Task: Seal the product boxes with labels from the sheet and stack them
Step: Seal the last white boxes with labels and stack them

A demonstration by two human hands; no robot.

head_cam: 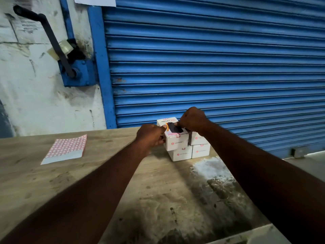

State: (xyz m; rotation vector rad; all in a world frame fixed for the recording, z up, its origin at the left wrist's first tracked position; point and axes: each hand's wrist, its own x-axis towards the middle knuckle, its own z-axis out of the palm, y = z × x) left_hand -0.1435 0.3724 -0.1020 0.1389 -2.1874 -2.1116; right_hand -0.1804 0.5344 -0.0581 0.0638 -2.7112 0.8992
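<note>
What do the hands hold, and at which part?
The top product box: left hand grips its left side, right hand its top right edge.

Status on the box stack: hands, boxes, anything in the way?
Left hand and right hand both grip the top box. It sits on the stack of white boxes. Label sheet lies apart, to the left. No obstruction seen.
</note>
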